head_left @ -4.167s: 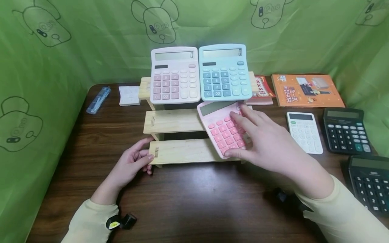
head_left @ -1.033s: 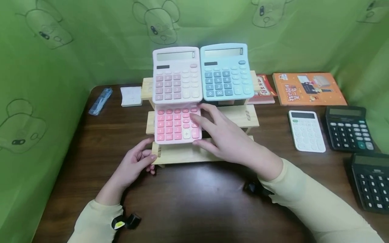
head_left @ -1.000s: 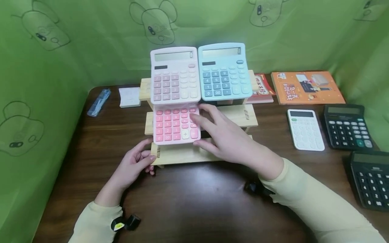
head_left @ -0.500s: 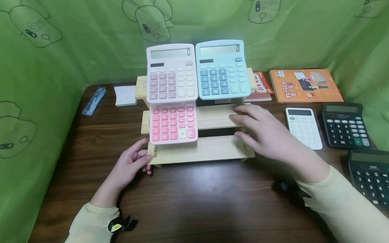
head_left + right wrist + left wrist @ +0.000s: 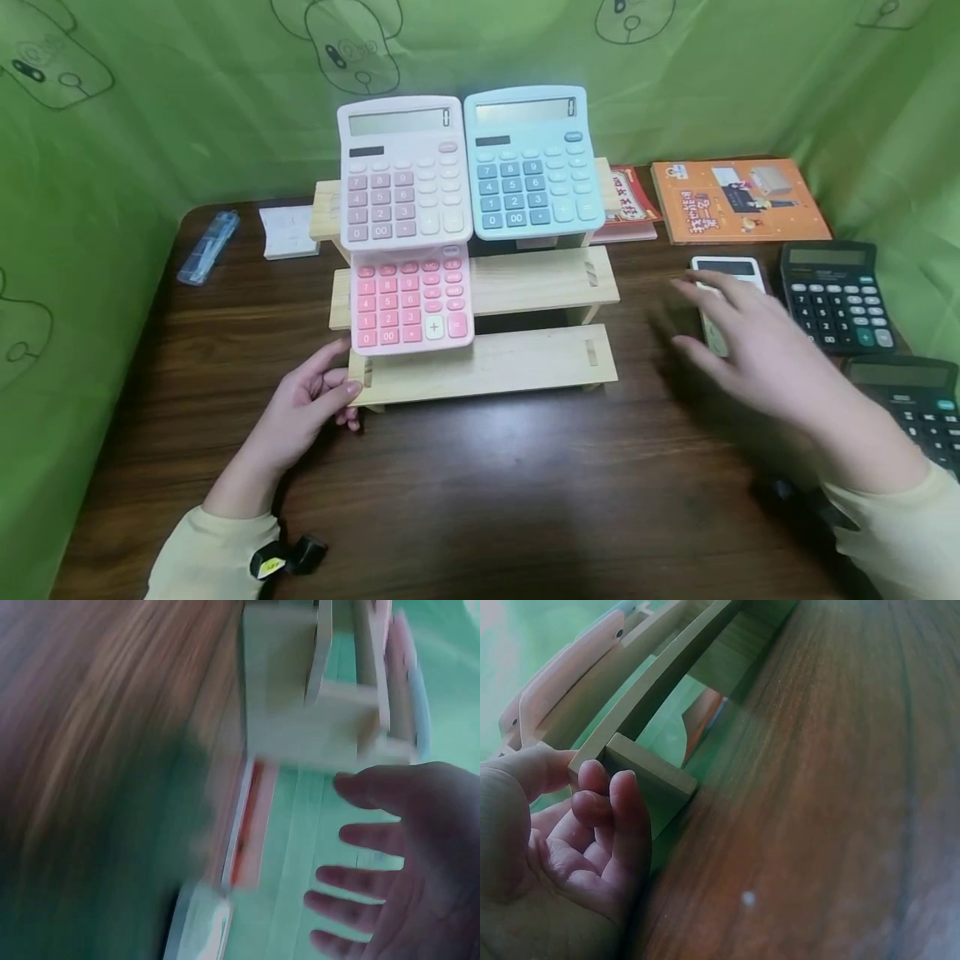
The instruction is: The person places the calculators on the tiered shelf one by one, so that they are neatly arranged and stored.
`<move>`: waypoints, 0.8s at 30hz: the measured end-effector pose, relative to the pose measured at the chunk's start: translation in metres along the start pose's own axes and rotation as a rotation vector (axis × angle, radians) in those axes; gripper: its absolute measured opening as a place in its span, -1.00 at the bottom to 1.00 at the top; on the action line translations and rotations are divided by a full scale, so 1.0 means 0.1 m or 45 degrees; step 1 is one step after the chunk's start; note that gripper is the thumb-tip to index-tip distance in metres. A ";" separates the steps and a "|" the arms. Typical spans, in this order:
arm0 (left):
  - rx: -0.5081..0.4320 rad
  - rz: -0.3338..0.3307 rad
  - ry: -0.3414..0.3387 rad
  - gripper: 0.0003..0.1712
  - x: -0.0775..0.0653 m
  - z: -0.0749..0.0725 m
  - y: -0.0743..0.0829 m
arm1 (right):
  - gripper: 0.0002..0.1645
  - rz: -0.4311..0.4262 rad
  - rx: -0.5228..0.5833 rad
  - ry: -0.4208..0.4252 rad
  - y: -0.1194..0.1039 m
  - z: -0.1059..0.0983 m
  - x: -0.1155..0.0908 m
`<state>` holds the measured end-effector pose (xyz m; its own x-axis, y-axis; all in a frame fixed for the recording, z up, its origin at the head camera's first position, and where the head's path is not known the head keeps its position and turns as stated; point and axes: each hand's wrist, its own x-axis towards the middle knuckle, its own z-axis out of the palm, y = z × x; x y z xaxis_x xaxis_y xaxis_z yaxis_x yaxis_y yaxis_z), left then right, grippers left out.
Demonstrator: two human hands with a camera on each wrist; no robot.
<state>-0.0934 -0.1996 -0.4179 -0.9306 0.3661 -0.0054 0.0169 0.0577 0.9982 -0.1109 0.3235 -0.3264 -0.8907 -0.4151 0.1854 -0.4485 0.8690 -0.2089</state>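
Note:
A three-step wooden display shelf [image 5: 543,357] stands on the table. My left hand [image 5: 296,412] holds the left end of its lowest board, thumb on top; the left wrist view shows the other fingers curled beside that board end. On the top step a pale pink calculator [image 5: 442,187] and a light blue calculator [image 5: 532,179] lean side by side. Below them a pink calculator [image 5: 411,304] rests on the middle step at the left, its screen hidden. My right hand [image 5: 761,362], fingers spread and holding nothing, hovers over a white calculator [image 5: 723,267], partly covering it.
Two black calculators [image 5: 832,296] lie at the right, the nearer one partly behind my right forearm. An orange book [image 5: 738,200] and a red booklet [image 5: 628,196] lie at the back right. Behind the shelf's left are white paper [image 5: 287,233] and a blue clear packet [image 5: 208,247].
My right hand placed the pink calculator at the middle step's left, let go, and moved right to above the white calculator. The left hand keeps its hold on the shelf.

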 end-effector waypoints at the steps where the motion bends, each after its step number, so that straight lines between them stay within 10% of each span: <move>1: 0.011 -0.008 0.003 -0.36 0.00 0.00 0.00 | -0.09 0.046 -0.007 0.007 0.09 -0.02 -0.05; 15: 0.042 -0.031 0.068 -0.33 -0.09 -0.01 0.05 | 0.24 0.753 -0.182 -0.104 1.05 -0.16 -0.70; 24: 0.020 -0.015 0.028 -0.34 0.01 0.02 -0.02 | 0.18 0.790 -0.214 -0.224 1.01 -0.06 -0.71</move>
<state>-0.0932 -0.1977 -0.4199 -0.9386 0.3446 -0.0158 0.0112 0.0762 0.9970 -0.0926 0.4427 -0.3551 -0.9851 0.1502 -0.0836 0.1562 0.9852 -0.0709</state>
